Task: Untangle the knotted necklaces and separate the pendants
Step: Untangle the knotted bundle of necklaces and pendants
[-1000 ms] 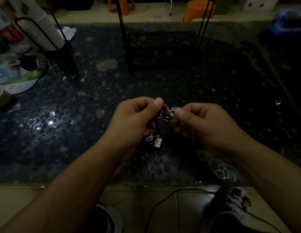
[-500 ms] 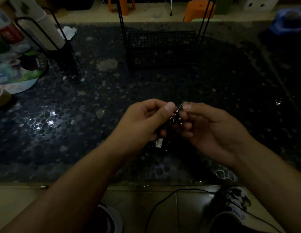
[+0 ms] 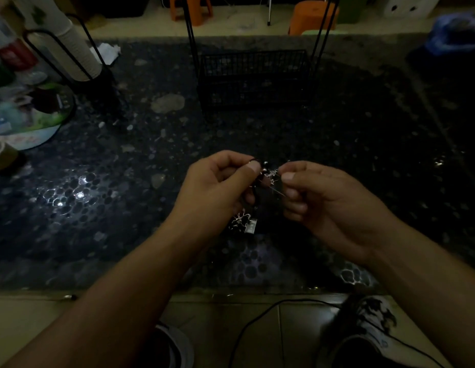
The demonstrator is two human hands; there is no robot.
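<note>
— Dim room, tiled floor (image 3: 257,328) nearest us, with a black cable (image 3: 260,316) curving across it and a patterned shoe (image 3: 369,325) to the right. What sits just beyond?

— Beyond the floor runs the near edge of a dark pebble-patterned tabletop (image 3: 124,208). Both bare forearms reach over it, and the hands meet above its middle.

— And the grip?

— The left hand (image 3: 217,187) pinches thumb against forefinger on a dark cord of the knotted necklaces (image 3: 268,176). The right hand (image 3: 324,197) pinches the same tangle from the other side, its fingertips (image 3: 286,176) closed on a silvery bit of chain. The knot is held between the two pinches, lifted off the table.

— Where are the pendants?

— Below the grip, toward us, a small silver cluster of pendants (image 3: 244,221) dangles on the cord; one piece looks like a flat rectangular tag. Whether it touches the tabletop, I cannot tell.

— Farther out?

— Left of the grip, light glints off the table. Past the hands stands a black wire basket (image 3: 255,78) with tall thin uprights. Far to the left is a stack of paper cups (image 3: 69,49) in a black wire holder, with colourful round discs (image 3: 32,115) nearer us. Beyond the table's far edge are orange stools (image 3: 310,17).
</note>
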